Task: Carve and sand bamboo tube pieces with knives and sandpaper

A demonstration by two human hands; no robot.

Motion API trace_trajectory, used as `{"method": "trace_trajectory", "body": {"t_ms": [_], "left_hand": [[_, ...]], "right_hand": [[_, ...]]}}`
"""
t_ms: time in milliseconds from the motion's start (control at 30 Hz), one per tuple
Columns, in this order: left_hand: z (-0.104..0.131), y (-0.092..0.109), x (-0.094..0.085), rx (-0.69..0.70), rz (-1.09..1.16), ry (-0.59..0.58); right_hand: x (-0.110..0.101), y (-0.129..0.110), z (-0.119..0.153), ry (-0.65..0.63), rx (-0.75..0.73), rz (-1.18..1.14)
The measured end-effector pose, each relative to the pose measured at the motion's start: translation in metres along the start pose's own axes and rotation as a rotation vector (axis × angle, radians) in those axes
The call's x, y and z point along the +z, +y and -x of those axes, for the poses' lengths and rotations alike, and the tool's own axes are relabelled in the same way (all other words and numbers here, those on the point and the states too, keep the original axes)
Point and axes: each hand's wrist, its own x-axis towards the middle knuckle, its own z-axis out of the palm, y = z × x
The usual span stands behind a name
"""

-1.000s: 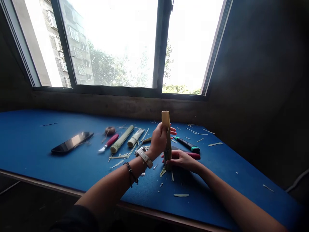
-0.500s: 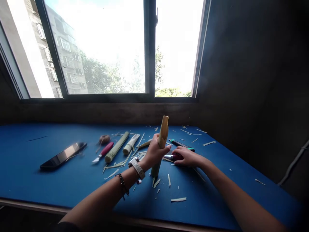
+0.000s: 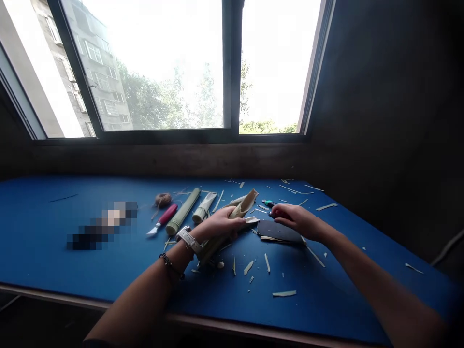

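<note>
My left hand (image 3: pixel 219 224) is closed around a green bamboo piece (image 3: pixel 246 203) with a pale, scooped-out end. The piece tilts up to the right, its lower part under my wrist and forearm. To the right, my right hand (image 3: pixel 290 217) has curled fingers at the far edge of a dark grey sheet (image 3: pixel 281 232), which looks like sandpaper. By its fingertips is the teal end of a utility knife (image 3: pixel 267 203); the rest of that knife is hidden. What the fingers grip, if anything, cannot be made out.
Left of my hands lie two bamboo lengths (image 3: pixel 184 211), a red-handled carving knife (image 3: pixel 163 218) and a ball of twine (image 3: pixel 163 199). A pixelated dark phone (image 3: pixel 101 227) is farther left. Bamboo shavings (image 3: pixel 284 293) litter the blue table (image 3: pixel 145 285). A window stands behind.
The bamboo piece went from upright to tilted, its scooped end lower. A second red-handled knife under my right hand is out of sight. The dark sheet now shows; my view shifted slightly.
</note>
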Motion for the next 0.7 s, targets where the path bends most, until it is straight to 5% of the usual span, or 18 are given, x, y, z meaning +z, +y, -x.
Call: {"method": "trace_trajectory", "body": {"t_ms": [233,467,700], "left_hand": [[-0.002,0.0,0.001,0.042,-0.135,0.096],[-0.002,-0.002,0.003,0.239,-0.472,0.229],[0.002,0.0,0.012,0.21,-0.71,0.252]], "right_hand": [[0.01,-0.023,0.001,0.275,-0.246,0.258],[0.003,-0.031,0.008,0.311,-0.243,0.502],[0.009,-0.042,0.008,0.243,-0.256,0.506]]}}
